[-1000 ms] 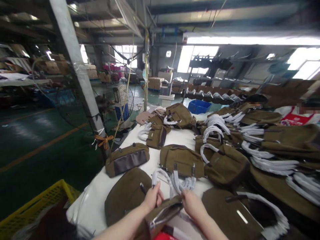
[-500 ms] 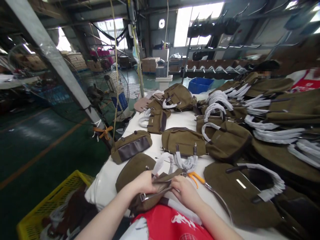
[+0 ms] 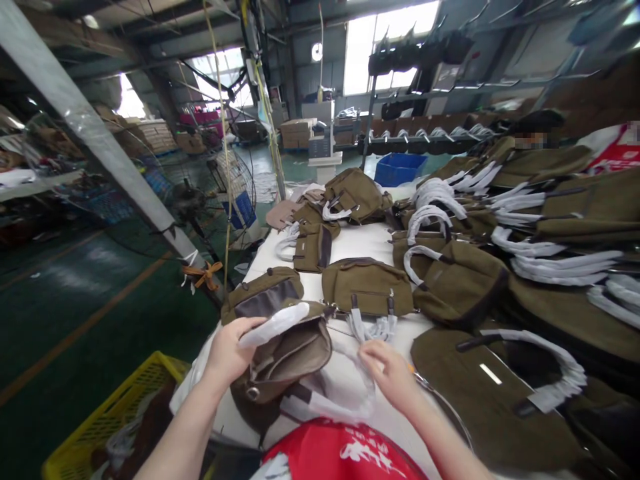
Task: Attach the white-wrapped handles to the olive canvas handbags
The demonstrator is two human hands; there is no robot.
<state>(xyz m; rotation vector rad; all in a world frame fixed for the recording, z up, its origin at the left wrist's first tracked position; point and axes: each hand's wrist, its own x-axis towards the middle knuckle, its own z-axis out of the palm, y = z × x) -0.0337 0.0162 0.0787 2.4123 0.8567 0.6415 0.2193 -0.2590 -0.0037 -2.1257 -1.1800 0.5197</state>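
An olive-brown handbag stands tilted in front of me, its mouth gaping so that the beige lining shows. My left hand is closed at the bag's left side, around the base of a handle wrapped in white plastic. A second wrapped handle loops over the near side. Its far end meets the curled fingertips of my right hand, which seem closed on it. Under that hand, the orange grip of a tool barely shows; the hand covers most of it.
More olive handbags lie on the white-covered table, including a flat one at right and one just beyond. A yellow crate stands low at left. A slanting metal post rises beside the table. A person's red-and-white clothing shows far right.
The handbag's mouth has opened wide. My left hand has moved left with its side, and my right hand has shifted right, off the bag's rim and over the orange-handled tool.
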